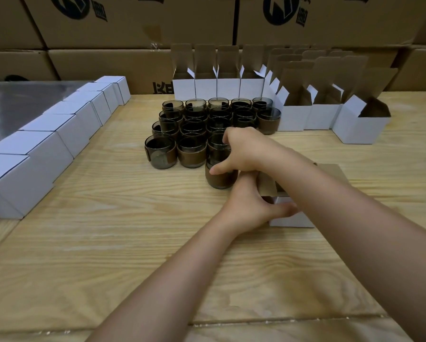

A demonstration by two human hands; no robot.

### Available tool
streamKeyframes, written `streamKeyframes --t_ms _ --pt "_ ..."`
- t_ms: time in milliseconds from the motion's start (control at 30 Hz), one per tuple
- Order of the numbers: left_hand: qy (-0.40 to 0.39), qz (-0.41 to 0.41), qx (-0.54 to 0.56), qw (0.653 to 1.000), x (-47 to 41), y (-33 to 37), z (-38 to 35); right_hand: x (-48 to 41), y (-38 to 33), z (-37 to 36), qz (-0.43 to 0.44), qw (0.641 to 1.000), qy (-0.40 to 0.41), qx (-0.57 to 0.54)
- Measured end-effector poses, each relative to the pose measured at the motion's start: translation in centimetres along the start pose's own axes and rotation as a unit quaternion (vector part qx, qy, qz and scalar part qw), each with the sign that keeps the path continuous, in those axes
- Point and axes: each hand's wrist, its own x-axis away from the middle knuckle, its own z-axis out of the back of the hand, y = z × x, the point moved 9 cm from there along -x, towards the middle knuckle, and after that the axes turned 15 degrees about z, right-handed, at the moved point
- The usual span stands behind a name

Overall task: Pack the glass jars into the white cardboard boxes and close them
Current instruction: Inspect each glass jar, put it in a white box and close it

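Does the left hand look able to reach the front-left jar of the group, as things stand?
Probably yes: the left hand is near, with only bare table between it and the front-left jar. But it holds the open box, which it must release first.

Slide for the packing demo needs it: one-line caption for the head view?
Arms crossed over a wooden table: right hand grips a sleeved glass jar, left hand holds an open white box.

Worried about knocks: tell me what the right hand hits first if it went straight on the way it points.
The right hand, holding a glass jar, points left and away; likely first: the neighbouring jar, though depth is unclear.
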Motion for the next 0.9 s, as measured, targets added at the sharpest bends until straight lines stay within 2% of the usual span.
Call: streamKeyframes --t_ms 233,400,567,733,900 --pt "0.017 -0.016 -0.008 1.0 0.1 0.4 0.5 0.2 -0.5 0.9 0.012 0.998 0.046 -0.04" --pt "0.052 -0.039 -0.017 0.998 -0.3 0.3 2.2 1.9 0.7 5.7 -0.011 0.983 0.133 -0.124" --pt "0.044 -0.028 -0.027 0.998 -0.6 -0.1 3.4 5.3 3.4 9.8 -0.042 0.975 0.161 -0.146" --pt "0.047 -0.028 -0.014 0.998 -0.7 -0.1 3.6 7.0 4.9 8.0 -0.077 0.995 0.045 -0.055" --pt "0.04 -0.023 -0.033 0.998 -0.8 -0.3 3.5 7.7 4.4 6.9 -0.069 0.997 -0.007 -0.032"
